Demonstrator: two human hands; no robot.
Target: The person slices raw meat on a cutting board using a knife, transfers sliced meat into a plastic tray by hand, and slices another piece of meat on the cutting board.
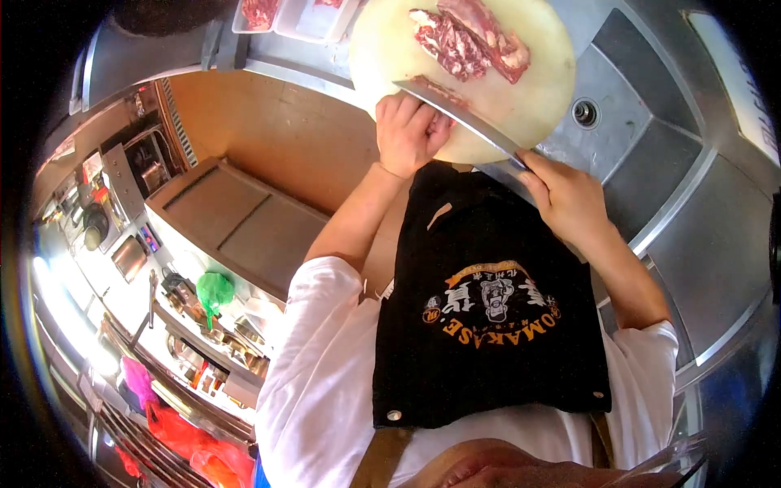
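Observation:
My right hand [569, 195] is closed around the handle of a long kitchen knife [468, 119]. Its blade lies slantwise over the round, pale cutting board [537, 106]. Close beside the blade, near its tip, my left hand [409, 130] has its fingers curled in at the board's near edge; whatever they pinch is hidden. A thin strip of raw meat [443, 91] lies along the far side of the blade. Farther up the board rest larger pieces of raw red meat, one dark and marbled [451, 47] and one paler [488, 32].
White plastic trays [313, 20] stand left of the board, one with meat [260, 12]. Under the board's right side is a metal sink with a drain [586, 113]. A brown-topped counter unit [236, 211] and shelves with cookware stand to the left.

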